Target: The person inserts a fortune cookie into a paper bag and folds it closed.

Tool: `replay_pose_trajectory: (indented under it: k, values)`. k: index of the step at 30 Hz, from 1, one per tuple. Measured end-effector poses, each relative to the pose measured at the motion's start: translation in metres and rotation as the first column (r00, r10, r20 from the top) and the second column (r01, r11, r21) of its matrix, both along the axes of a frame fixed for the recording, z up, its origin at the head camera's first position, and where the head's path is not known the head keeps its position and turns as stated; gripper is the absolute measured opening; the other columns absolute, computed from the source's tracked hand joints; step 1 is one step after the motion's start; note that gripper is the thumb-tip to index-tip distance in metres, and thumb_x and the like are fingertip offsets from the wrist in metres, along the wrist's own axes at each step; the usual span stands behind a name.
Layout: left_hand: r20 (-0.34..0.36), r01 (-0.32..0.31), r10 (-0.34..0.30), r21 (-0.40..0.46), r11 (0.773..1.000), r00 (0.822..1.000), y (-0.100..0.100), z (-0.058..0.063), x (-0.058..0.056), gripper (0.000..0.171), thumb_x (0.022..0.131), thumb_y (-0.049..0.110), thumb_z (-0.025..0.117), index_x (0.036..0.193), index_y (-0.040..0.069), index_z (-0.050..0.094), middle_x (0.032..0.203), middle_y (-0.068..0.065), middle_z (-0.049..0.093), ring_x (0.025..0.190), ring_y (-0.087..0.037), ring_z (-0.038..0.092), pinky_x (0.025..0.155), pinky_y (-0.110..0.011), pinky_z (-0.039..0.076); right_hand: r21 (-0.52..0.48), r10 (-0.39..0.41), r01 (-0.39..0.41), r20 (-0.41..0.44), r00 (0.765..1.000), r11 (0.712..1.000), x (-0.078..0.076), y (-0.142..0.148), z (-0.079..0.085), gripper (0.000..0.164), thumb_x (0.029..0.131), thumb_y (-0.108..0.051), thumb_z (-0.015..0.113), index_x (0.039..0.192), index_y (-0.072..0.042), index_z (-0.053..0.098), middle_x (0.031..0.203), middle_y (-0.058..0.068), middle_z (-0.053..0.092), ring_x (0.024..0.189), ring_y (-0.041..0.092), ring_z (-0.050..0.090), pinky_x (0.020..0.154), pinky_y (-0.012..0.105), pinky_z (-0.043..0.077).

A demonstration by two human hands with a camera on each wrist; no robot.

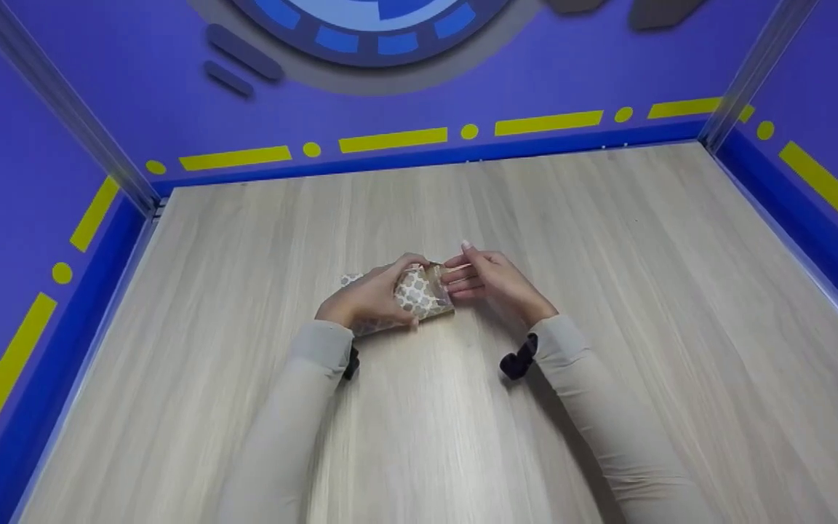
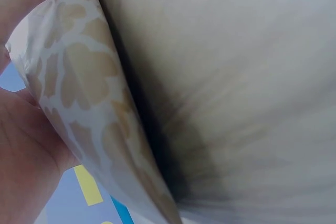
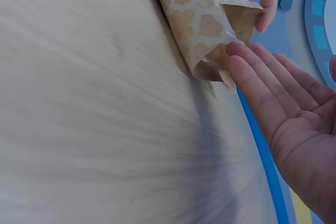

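A flat package in patterned wrapping paper (image 1: 417, 292), white with beige quatrefoil shapes, lies over the middle of the table. My left hand (image 1: 377, 292) grips it from above, thumb on the near edge and fingers over the far edge. At its right end, loose paper flaps (image 3: 216, 56) stick out with plain brown insides; what is inside the paper is hidden. My right hand (image 1: 500, 285) meets this end with fingers nearly straight, the fingertips (image 3: 236, 50) against a flap. In the left wrist view the package's patterned side (image 2: 86, 74) runs beside the left palm.
The light wood-grain table (image 1: 419, 437) spreads out around both hands. Blue-purple panels (image 1: 419, 109) with yellow dashes wall it at the back and both sides. Dark wrist straps (image 1: 517, 360) show at the cuffs.
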State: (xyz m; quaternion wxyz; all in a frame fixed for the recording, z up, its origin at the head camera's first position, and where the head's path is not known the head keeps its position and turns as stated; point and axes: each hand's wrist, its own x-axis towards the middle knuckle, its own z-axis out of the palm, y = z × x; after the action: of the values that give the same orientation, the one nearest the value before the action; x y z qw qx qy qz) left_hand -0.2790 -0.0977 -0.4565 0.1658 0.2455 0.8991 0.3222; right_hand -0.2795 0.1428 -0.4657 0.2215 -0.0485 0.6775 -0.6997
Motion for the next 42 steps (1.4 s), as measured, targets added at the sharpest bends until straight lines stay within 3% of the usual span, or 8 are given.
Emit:
replay_pose_trajectory:
  k: [15,21,24,29,32,36,40,42]
  values:
    - [0.005,0.004,-0.004,0.013,1.000,1.000,0.002,0.004,0.001,0.095,0.062,0.019,0.089,0.139,0.037,0.036,0.127,-0.003,0.054,0.100,-0.022,0.055,0.083,-0.038,0.046,0.019,0.092,-0.092,-0.020,0.996,0.996,0.008,-0.014,0.002,0.072,0.101,-0.054,0.027,0.149,0.000,0.025,0.122,0.027,0.062,0.100,0.025,0.068,0.091,0.037,0.052]
    - [-0.016,0.006,-0.006,0.006,1.000,1.000,0.002,0.003,0.001,0.096,0.061,0.020,0.089,0.139,0.038,0.036,0.130,-0.005,0.053,0.104,-0.022,0.055,0.088,-0.040,0.047,0.027,0.060,-0.060,0.005,0.998,0.998,0.006,-0.022,0.002,0.075,0.100,-0.056,0.025,0.154,-0.007,0.008,0.121,0.030,0.059,0.102,0.029,0.066,0.092,0.040,0.052]
    - [-0.015,-0.001,0.001,0.005,1.000,1.000,0.002,0.003,0.002,0.096,0.061,0.020,0.089,0.138,0.040,0.036,0.132,-0.005,0.053,0.107,-0.022,0.055,0.090,-0.042,0.047,0.048,0.051,-0.052,0.015,0.999,0.998,0.005,-0.027,0.003,0.077,0.100,-0.057,0.023,0.151,-0.001,0.013,0.121,0.031,0.058,0.104,0.032,0.065,0.090,0.039,0.053]
    - [-0.016,-0.005,0.005,0.003,1.000,1.000,0.004,0.004,0.002,0.095,0.061,0.019,0.089,0.135,0.043,0.036,0.131,-0.005,0.052,0.107,-0.023,0.055,0.089,-0.042,0.047,-0.013,0.097,-0.097,0.031,0.995,0.995,0.003,-0.038,0.000,0.071,0.099,-0.058,0.015,0.101,0.003,0.050,0.081,0.009,0.061,0.072,0.015,0.062,0.067,0.026,0.050]
    - [-0.007,-0.011,0.011,0.015,1.000,1.000,0.005,0.004,0.003,0.094,0.061,0.017,0.089,0.134,0.046,0.037,0.129,-0.004,0.053,0.103,-0.022,0.056,0.085,-0.040,0.047,-0.077,0.142,-0.140,0.033,0.989,0.987,0.001,-0.043,-0.003,0.066,0.099,-0.059,0.011,0.069,-0.006,0.037,0.061,-0.001,0.038,0.053,0.011,0.038,0.054,0.024,0.033]
    - [0.012,-0.019,0.019,0.040,0.999,1.000,0.006,0.004,0.004,0.093,0.061,0.012,0.088,0.132,0.046,0.038,0.126,-0.002,0.053,0.097,-0.022,0.056,0.081,-0.036,0.047,-0.123,0.164,-0.158,0.039,0.986,0.980,0.000,-0.044,-0.005,0.063,0.098,-0.059,0.008,0.064,-0.010,0.026,0.060,-0.002,0.026,0.052,0.014,0.022,0.052,0.027,0.023]
    - [0.006,-0.023,0.023,0.038,0.999,1.000,0.005,0.003,0.005,0.092,0.062,0.012,0.087,0.133,0.044,0.038,0.126,-0.003,0.053,0.097,-0.021,0.055,0.081,-0.035,0.046,-0.127,0.174,-0.165,0.067,0.982,0.978,0.000,-0.042,-0.006,0.069,0.097,-0.062,0.009,0.077,-0.003,0.038,0.064,-0.001,0.039,0.055,0.012,0.034,0.055,0.026,0.031]
    - [0.008,-0.023,0.023,0.037,0.999,1.000,0.005,0.003,0.005,0.091,0.063,0.014,0.087,0.134,0.044,0.038,0.124,-0.003,0.053,0.096,-0.021,0.056,0.080,-0.035,0.046,-0.106,0.167,-0.159,0.074,0.983,0.982,0.000,-0.040,-0.005,0.075,0.097,-0.063,0.013,0.114,0.002,0.045,0.080,0.004,0.059,0.067,0.011,0.055,0.065,0.025,0.045]
